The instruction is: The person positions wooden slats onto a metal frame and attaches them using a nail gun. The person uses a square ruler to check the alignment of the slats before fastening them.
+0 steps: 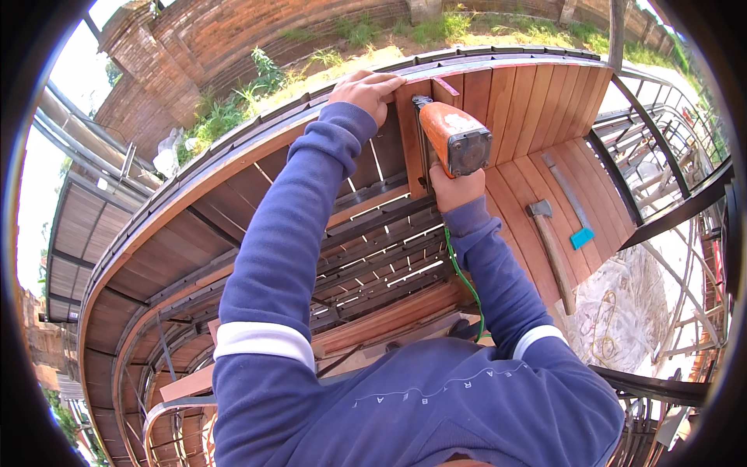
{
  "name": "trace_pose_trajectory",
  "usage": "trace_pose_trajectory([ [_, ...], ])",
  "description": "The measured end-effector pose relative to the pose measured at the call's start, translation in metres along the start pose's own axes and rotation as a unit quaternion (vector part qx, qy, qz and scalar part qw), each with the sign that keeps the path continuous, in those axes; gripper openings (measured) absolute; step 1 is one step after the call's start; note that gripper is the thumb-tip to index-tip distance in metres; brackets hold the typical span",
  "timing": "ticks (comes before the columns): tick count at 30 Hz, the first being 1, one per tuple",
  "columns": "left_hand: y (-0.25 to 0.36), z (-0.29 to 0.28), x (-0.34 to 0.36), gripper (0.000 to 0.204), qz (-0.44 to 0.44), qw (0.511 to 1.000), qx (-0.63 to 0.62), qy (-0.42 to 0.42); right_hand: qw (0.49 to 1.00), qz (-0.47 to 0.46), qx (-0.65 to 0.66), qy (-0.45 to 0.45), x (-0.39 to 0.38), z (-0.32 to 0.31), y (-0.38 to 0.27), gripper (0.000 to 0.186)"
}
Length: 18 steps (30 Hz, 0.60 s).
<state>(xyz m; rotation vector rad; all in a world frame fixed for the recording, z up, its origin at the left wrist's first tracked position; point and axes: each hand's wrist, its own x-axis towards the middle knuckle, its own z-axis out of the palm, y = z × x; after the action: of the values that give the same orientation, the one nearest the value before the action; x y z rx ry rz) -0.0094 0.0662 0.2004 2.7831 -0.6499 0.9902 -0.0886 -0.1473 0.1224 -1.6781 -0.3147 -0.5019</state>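
Plank (411, 132) stands at the deck's outer edge, gripped at its top by the left hand (364, 89). Right hand (455, 189) clasps the orange nail gun (455, 138) against it. Risk: fingers near the firing line; slippage could injure them.

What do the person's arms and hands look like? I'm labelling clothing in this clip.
Both arms wear long blue sleeves with white cuff-like bands near the upper arm. The left hand and right hand are bare, no gloves. Pale lettering runs across the blue top's shoulders.
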Motion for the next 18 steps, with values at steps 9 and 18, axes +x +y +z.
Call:
trace_pose_trajectory([
  [9, 0.0006, -0.0022, 0.0016, 0.048, -0.005, 1.000, -0.004, -0.019, 0.999, 0.031, 0.001, -0.031, -0.0007, -0.0019, -0.0030, 0.028],
  [18, -0.0003, -0.0005, 0.0020, 0.052, 0.011, 1.000, -0.017, 0.006, 0.999, 0.019, 0.003, -0.033, -0.0002, -0.0039, -0.0063, 0.025],
])
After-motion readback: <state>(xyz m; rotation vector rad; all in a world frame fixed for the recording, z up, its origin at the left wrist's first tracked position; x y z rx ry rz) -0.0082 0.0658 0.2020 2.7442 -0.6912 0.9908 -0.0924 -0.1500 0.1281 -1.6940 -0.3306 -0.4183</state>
